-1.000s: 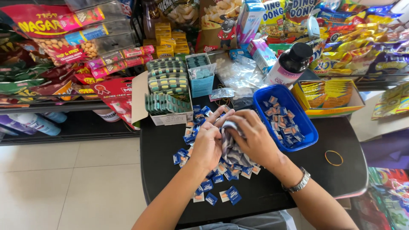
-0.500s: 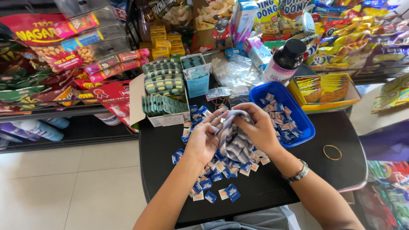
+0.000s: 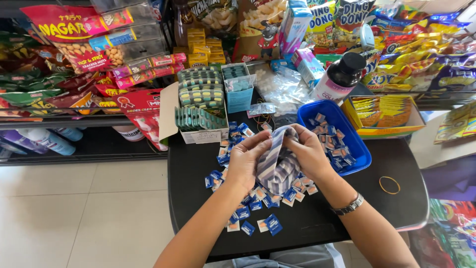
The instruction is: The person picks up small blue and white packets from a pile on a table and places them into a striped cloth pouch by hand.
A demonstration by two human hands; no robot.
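Both our hands, left hand (image 3: 243,161) and right hand (image 3: 308,155), have fingers closed on the striped cloth pouch (image 3: 277,161). Many blue sachets (image 3: 258,203) lie loose on the bench (image 3: 317,223); more fill the blue tray (image 3: 357,139).

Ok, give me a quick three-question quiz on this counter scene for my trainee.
1. True or false: both hands grip the striped cloth.
2. Which container holds small blue sachets: A) the blue tray, B) the yellow box, C) the dark bottle?
3. Which wrist wears the watch?

Key
1. True: the left hand and right hand both hold it, above the loose sachets on the black table.
2. A.
3. The right.
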